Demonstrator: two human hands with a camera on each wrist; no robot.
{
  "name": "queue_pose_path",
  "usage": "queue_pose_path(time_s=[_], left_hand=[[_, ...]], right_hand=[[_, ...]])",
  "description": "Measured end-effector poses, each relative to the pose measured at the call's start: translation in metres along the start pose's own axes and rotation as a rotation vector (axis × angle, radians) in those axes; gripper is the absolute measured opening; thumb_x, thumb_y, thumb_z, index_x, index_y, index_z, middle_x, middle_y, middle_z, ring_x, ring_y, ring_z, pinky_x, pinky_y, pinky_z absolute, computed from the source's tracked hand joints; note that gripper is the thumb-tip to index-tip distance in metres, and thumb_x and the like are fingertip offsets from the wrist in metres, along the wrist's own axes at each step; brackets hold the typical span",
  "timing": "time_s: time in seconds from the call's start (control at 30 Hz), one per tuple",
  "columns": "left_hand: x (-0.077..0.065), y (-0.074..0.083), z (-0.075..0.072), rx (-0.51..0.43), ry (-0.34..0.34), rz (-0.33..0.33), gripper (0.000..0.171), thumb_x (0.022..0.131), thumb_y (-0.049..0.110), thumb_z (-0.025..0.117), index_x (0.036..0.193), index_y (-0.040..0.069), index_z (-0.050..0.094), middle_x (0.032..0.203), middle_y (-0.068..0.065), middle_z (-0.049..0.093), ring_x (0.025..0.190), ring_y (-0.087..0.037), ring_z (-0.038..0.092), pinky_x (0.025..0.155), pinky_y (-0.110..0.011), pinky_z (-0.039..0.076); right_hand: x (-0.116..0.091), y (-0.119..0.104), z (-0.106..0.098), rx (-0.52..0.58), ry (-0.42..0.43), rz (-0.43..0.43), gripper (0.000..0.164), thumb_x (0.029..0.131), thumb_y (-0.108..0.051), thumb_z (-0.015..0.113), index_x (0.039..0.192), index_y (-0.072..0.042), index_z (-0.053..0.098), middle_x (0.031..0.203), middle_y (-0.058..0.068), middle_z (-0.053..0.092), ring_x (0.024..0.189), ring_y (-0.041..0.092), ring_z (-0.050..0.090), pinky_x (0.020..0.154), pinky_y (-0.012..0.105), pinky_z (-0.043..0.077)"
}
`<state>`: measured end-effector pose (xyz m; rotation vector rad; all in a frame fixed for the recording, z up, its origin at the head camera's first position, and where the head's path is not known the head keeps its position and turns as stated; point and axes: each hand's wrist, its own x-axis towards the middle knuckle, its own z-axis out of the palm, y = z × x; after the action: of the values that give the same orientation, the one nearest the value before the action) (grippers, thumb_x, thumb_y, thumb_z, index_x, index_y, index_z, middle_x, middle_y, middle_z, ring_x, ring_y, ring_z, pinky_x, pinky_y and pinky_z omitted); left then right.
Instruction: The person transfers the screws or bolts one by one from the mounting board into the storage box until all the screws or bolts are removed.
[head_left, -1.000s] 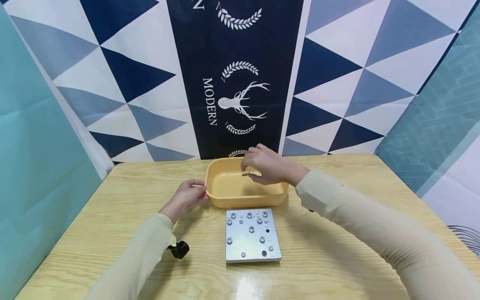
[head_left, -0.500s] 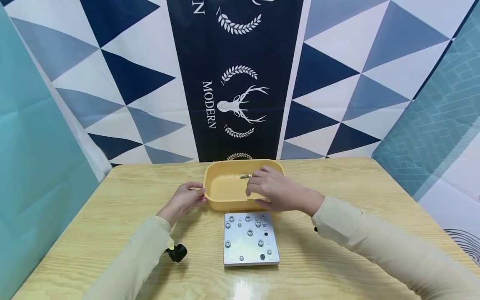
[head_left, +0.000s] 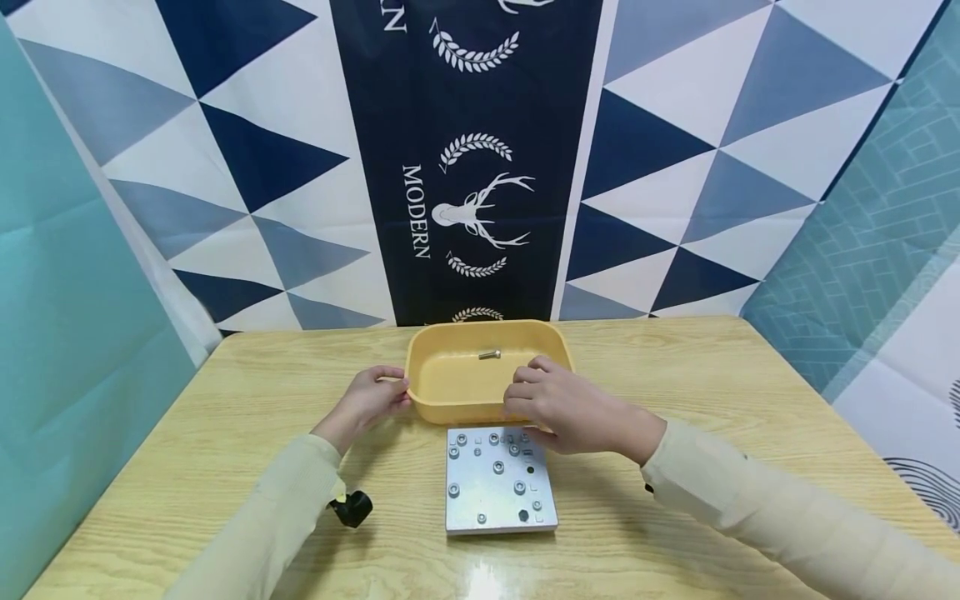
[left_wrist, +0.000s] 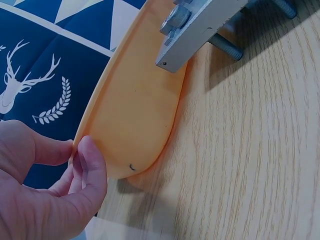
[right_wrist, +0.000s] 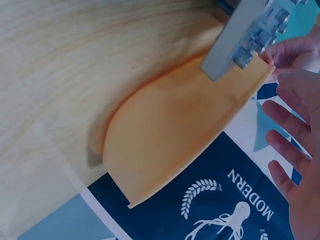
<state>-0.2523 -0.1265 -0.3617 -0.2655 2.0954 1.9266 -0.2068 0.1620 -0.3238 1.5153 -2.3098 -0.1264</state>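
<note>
My left hand [head_left: 372, 398] pinches the left end of a yellow plastic tray [head_left: 465, 412], thumb and fingers at its rim in the left wrist view. A single bolt [head_left: 490, 354] lies inside, near the tray's back wall. My right hand [head_left: 567, 406] hovers around the tray's front right corner and covers it and part of the metal plate's far right corner in the head view. Its fingers [right_wrist: 280, 145] are spread with nothing between them. In front of the tray is the silver metal plate [head_left: 487, 500], with several bolts set in it; threaded shanks [left_wrist: 227, 47] stick out underneath.
A wooden table [head_left: 300, 367] bears the tray and plate. Behind it hangs a patterned cloth [head_left: 465, 208] with a deer head and triangles. A small black piece [head_left: 352, 508] shows by the left sleeve.
My right hand has let go of the bolt, which now lies in the tray. That hand has drawn back toward me and to the right, while the left keeps its pinch.
</note>
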Motion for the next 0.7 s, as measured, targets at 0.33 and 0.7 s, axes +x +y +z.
queue_pose_path(time_s=[0.33, 0.7], left_hand=[[-0.001, -0.002, 0.000, 0.003, -0.009, -0.002, 0.038, 0.097, 0.002, 0.050, 0.132, -0.009, 0.042, 0.087, -0.007, 0.058, 0.064, -0.005, 0.058, 0.067, -0.016, 0.057], [-0.001, 0.000, 0.001, 0.009, -0.005, 0.007, 0.037, 0.097, 0.002, 0.050, 0.132, -0.009, 0.043, 0.087, -0.007, 0.058, 0.064, -0.005, 0.058, 0.067, -0.016, 0.057]], right_hand=[[-0.012, -0.005, 0.010, 0.027, 0.004, -0.014, 0.021, 0.077, -0.017, 0.076, 0.096, -0.022, 0.068, 0.094, -0.011, 0.067, 0.087, 0.012, 0.050, 0.084, 0.029, 0.041], [-0.017, -0.006, 0.020, 0.019, 0.013, -0.019, 0.021, 0.078, -0.014, 0.074, 0.095, -0.024, 0.066, 0.092, -0.012, 0.066, 0.085, 0.012, 0.049, 0.084, 0.030, 0.040]])
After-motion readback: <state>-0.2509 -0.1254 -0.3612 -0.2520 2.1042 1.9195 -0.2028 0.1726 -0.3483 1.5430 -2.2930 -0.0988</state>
